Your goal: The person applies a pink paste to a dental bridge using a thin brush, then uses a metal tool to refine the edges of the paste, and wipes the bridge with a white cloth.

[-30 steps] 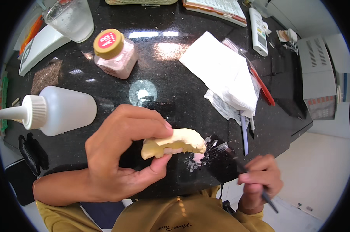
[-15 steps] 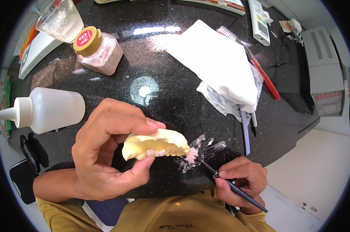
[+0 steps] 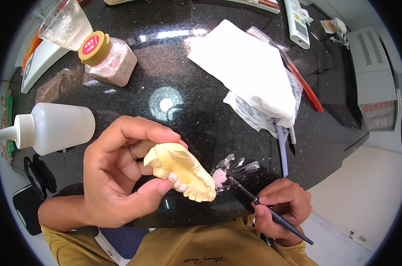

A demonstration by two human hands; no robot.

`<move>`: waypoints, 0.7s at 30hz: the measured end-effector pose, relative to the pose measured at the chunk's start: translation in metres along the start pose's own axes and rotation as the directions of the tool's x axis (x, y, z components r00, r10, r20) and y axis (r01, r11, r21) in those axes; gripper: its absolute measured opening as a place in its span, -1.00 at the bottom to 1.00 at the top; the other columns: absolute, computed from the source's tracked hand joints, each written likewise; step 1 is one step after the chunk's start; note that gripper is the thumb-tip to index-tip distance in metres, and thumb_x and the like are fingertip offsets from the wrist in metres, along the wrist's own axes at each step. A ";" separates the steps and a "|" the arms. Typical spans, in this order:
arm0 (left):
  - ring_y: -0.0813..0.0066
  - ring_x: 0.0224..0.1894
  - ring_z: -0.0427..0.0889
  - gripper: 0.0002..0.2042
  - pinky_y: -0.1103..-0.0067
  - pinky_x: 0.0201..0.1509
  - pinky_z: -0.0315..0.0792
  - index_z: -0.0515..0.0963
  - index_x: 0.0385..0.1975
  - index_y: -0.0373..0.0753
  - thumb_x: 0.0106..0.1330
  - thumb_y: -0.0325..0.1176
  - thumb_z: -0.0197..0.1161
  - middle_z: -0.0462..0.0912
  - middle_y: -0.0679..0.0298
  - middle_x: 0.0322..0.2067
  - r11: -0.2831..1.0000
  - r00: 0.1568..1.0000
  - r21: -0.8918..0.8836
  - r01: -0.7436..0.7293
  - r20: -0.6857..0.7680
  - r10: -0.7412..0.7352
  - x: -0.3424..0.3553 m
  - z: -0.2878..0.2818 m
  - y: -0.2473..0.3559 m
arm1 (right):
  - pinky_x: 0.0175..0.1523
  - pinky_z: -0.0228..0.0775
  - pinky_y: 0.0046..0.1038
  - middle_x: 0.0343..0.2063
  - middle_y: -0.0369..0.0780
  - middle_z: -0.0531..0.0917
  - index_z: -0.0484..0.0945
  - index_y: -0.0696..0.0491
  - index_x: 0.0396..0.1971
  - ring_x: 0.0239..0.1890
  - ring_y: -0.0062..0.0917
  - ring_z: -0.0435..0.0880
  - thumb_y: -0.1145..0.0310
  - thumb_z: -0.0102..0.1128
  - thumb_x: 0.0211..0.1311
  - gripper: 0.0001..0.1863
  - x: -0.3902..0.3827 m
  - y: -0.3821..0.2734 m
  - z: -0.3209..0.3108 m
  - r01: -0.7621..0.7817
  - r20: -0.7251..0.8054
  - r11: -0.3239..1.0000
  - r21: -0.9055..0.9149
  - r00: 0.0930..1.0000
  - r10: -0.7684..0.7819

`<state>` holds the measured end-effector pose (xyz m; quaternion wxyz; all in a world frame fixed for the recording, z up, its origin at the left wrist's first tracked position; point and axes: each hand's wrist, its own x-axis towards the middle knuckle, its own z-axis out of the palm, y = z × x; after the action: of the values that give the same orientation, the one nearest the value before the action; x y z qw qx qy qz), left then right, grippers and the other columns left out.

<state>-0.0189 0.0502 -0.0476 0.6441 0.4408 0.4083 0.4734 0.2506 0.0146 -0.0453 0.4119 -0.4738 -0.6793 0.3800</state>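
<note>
Between thumb and fingers, my left hand (image 3: pixel 125 170) holds a yellow plaster dental model (image 3: pixel 182 170) tilted above the dark counter. Several of its teeth are white, and the others are the model's yellow. My right hand (image 3: pixel 284 208) pinches a slim black brush (image 3: pixel 272 215) by its handle. The brush tip points at a small mound of pale pink paste (image 3: pixel 219 177) on the counter, close beside it. Clear wet smears (image 3: pixel 245 168) surround the paste. The model's far end is near the paste but held above it.
A white squeeze bottle (image 3: pixel 61 127) lies at the left. Behind it stand a gold-capped jar of pink powder (image 3: pixel 114 64) and a clear cup (image 3: pixel 68 26). Folded white tissue (image 3: pixel 250 66) covers tools beside a red-handled brush (image 3: pixel 305 84). A lilac-handled tool (image 3: pixel 281 150) points toward me.
My left hand has turned the dental model, so its front end dips lower and more of its inner side shows. My right hand has drawn the brush slightly right, away from the paste.
</note>
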 end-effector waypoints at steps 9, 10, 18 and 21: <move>0.29 -0.09 0.68 -0.58 0.40 -0.02 0.64 0.32 0.06 -0.33 0.27 -0.38 0.27 0.47 0.03 -0.09 0.999 0.999 -0.027 0.029 0.024 -0.028 0.000 -0.002 0.000 | -0.54 0.43 -0.66 -0.60 -0.15 0.68 0.60 0.21 -0.51 -0.64 -0.55 0.65 0.59 0.42 -0.15 -0.84 0.007 -0.002 0.001 0.014 0.080 1.000 -0.016 0.997 -0.012; 0.29 -0.09 0.68 -0.58 0.40 -0.02 0.64 0.32 0.07 -0.33 0.27 -0.39 0.26 0.47 0.03 -0.08 0.999 0.999 -0.028 0.028 0.030 -0.027 0.001 -0.003 0.000 | -0.54 0.44 -0.66 -0.61 -0.15 0.68 0.60 0.21 -0.51 -0.64 -0.55 0.65 0.59 0.43 -0.14 -0.84 0.007 -0.002 0.001 -0.004 0.066 1.000 -0.015 0.998 0.005; 0.28 -0.08 0.68 -0.58 0.39 -0.01 0.64 0.30 0.12 -0.34 0.29 -0.41 0.20 0.48 0.01 -0.08 1.000 0.996 0.021 -0.011 0.085 0.010 0.001 -0.006 0.000 | -0.54 0.44 -0.65 -0.60 -0.15 0.68 0.61 0.20 -0.51 -0.65 -0.55 0.65 0.59 0.42 -0.15 -0.84 0.006 -0.003 0.001 -0.030 0.048 0.999 -0.017 0.998 0.031; 0.27 -0.07 0.68 -0.58 0.38 0.00 0.63 0.30 0.13 -0.34 0.30 -0.41 0.20 0.49 0.01 -0.07 1.000 0.997 0.021 -0.003 0.082 0.001 0.002 -0.006 0.000 | -0.54 0.44 -0.65 -0.60 -0.15 0.68 0.61 0.20 -0.51 -0.65 -0.54 0.66 0.59 0.42 -0.16 -0.84 0.008 -0.005 -0.001 -0.024 0.085 0.999 -0.040 0.996 0.027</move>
<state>-0.0241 0.0529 -0.0495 0.6552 0.4669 0.3860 0.4514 0.2478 0.0208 -0.0389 0.3682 -0.4735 -0.6975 0.3920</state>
